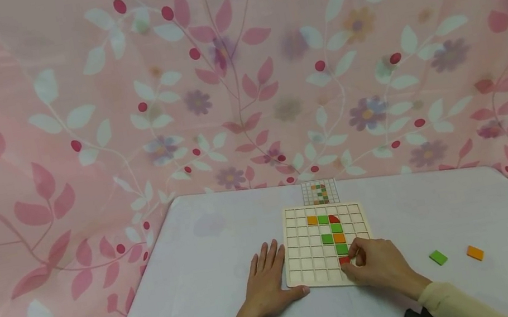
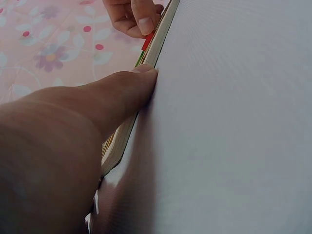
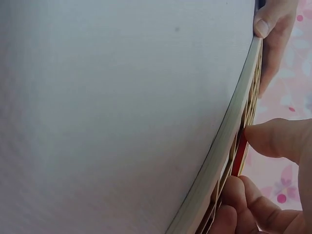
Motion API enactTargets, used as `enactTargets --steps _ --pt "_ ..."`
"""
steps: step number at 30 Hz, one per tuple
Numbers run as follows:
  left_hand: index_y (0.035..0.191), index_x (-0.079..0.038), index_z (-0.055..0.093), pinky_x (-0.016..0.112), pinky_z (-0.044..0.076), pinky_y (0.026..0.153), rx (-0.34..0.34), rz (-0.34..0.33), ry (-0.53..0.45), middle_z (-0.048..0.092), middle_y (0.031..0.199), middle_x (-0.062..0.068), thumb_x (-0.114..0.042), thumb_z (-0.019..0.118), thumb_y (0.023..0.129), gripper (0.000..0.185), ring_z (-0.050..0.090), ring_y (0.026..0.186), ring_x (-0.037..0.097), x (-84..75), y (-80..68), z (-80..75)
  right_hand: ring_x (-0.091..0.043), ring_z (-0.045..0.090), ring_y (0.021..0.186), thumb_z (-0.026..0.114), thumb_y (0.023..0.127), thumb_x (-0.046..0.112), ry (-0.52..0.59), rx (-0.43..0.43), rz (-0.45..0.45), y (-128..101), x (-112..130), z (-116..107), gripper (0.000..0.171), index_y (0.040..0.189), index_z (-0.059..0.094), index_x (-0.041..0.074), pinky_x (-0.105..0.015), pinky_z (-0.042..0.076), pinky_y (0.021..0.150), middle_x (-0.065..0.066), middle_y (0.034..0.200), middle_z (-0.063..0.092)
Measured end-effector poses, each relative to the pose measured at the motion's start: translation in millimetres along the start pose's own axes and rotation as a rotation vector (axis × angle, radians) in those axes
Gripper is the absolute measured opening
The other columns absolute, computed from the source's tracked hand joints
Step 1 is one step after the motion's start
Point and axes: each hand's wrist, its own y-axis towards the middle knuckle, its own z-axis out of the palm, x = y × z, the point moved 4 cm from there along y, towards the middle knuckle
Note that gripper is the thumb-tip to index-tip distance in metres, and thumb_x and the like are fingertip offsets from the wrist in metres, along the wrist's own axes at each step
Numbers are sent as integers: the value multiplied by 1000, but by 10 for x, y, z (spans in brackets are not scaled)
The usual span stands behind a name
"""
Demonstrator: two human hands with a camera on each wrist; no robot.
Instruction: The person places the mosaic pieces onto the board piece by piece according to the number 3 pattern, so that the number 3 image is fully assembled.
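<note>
A wooden grid board (image 1: 301,255) lies on the table with a column and short rows of colored tiles in its cells. My right hand (image 1: 380,264) pinches a red tile (image 1: 344,260) between thumb and fingers, at the near end of that column, just below a green tile (image 1: 342,249). In the right wrist view the thumb and a finger meet opposite ends of the red tile (image 3: 240,151), down at the grid. Fingers spread, my left hand (image 1: 268,286) rests along the board's left side, its thumb (image 2: 141,80) against the near edge.
Behind the board lies a printed card (image 1: 308,194) with a small colored grid pattern. A loose green tile (image 1: 438,257) and a loose orange tile (image 1: 475,253) lie on the white table (image 1: 226,231) at the right. Floral cloth (image 1: 238,70) hangs behind the table.
</note>
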Motion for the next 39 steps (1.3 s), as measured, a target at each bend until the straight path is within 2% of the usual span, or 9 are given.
enactTargets --steps 10,14,18,21,28,33,39 --pt "159 -14 20 54 7 121 1 -1 3 11 167 5 -80 55 78 110 3 154 28 10 10 18 -7 44 55 84 74 38 -44 -26 2 23 19 -26 23 75 66 25 -24 32 54 12 57 50" --pt "159 -14 21 55 9 121 -8 7 6 12 167 6 -80 56 78 111 5 154 29 9 3 18 -5 46 59 84 74 36 -105 -80 -78 16 52 -47 14 72 74 27 -29 37 63 18 59 55" --pt "159 -14 21 55 9 121 -12 5 10 13 167 6 -80 56 78 110 5 154 29 11 2 14 -1 48 60 85 75 33 -134 -116 -153 5 93 -68 11 70 77 27 -29 42 65 21 61 60" --pt "159 -15 21 54 8 121 -6 -2 10 12 167 5 -80 55 78 110 4 154 28 11 5 15 -1 46 57 85 76 32 -122 -106 -144 2 100 -71 13 69 76 26 -25 40 59 21 59 58" --pt "159 -14 21 54 8 121 -11 3 -1 13 167 5 -80 56 78 110 5 154 28 5 -3 16 -2 43 54 83 77 34 -114 -87 -109 -5 63 -52 11 72 74 30 -23 35 57 21 55 50" --pt "159 -15 21 54 8 121 -8 1 -1 12 167 5 -80 56 78 110 4 154 28 9 1 26 -3 44 55 81 79 36 -102 -91 -102 -39 17 -89 11 76 73 30 -24 36 60 20 56 50" --pt "159 -15 21 54 8 121 -6 -4 -3 11 167 4 -80 56 78 110 4 154 28 14 -5 29 -4 46 57 80 81 34 -121 -84 -72 -88 -127 -211 11 78 73 25 -23 38 58 18 60 54"
